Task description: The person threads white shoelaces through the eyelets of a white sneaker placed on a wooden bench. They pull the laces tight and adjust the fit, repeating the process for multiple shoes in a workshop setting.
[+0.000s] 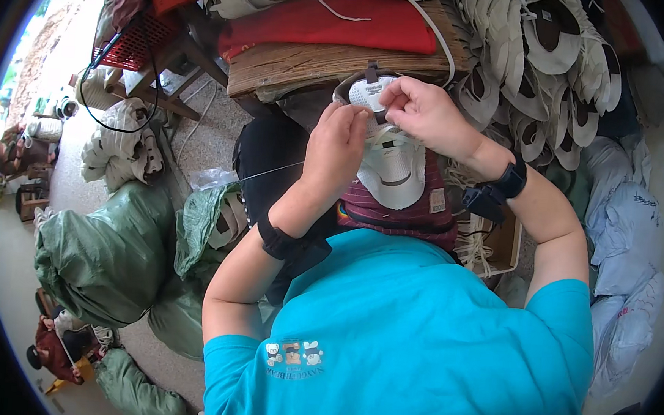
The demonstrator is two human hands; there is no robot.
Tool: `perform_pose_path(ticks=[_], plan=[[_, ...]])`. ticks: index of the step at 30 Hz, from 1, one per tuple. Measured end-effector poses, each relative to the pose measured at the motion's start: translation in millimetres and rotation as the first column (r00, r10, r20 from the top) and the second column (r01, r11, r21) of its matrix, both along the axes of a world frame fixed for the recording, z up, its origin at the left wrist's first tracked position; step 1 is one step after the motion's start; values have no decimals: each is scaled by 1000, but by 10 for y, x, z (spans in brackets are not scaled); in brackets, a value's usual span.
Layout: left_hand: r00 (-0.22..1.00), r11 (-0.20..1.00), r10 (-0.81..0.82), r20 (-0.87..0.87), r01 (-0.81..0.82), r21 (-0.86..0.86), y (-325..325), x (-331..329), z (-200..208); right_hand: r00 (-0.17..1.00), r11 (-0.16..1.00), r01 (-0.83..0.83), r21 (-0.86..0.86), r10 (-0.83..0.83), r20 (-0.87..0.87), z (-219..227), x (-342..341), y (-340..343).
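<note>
A white shoe upper (396,175) lies over my lap, its toe toward my body and its white, dotted tongue (367,92) toward the wooden bench. My left hand (337,141) is closed, thumb and fingers pinching the upper's left edge beside the opening. At the other side my right hand (429,116) is also closed, fingertips pressed together close to the tongue. What sits between those right fingertips is hidden. A thin thread (273,171) runs out to the left behind my left wrist. Under the upper is a maroon striped cloth (436,214).
A wooden bench (310,71) with red cloth (328,28) stands ahead. Bundled shoe uppers (553,76) hang at the far right. Green sacks (105,247) lie to the left, pale sacks (626,241) to the right. Another person (57,350) sits at the lower left.
</note>
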State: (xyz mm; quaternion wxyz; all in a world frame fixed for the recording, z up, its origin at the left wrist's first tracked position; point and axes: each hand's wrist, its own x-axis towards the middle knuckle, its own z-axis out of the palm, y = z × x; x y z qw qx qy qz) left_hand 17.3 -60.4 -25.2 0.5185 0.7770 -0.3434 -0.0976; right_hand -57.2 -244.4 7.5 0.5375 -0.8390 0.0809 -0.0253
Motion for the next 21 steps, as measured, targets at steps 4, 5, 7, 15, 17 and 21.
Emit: perform_pose_path(ticks=[4, 5, 7, 15, 17, 21], plan=[[993, 1000, 16, -115, -18, -14, -37, 0, -6, 993, 982, -11, -186, 33, 114, -51, 0, 8], [994, 1000, 18, -111, -20, -22, -42, 0, -17, 981, 939, 3, -344, 65, 185, -7, -48, 45], [995, 999, 22, -98, -25, -35, -39, 7, -37, 959, 861, 47, -506, 102, 264, 45, -85, 77], [996, 992, 92, 18, -93, 85, -101, -18, -6, 980, 867, 67, -495, 35, 194, -26, -121, -15], [997, 991, 82, 2, -82, 109, -98, -8, 4, 981, 912, 94, -399, -16, 195, -101, -113, 24], [992, 990, 63, 113, -76, 115, -95, 12, -6, 974, 974, 132, -185, -93, 206, -160, -79, 125]])
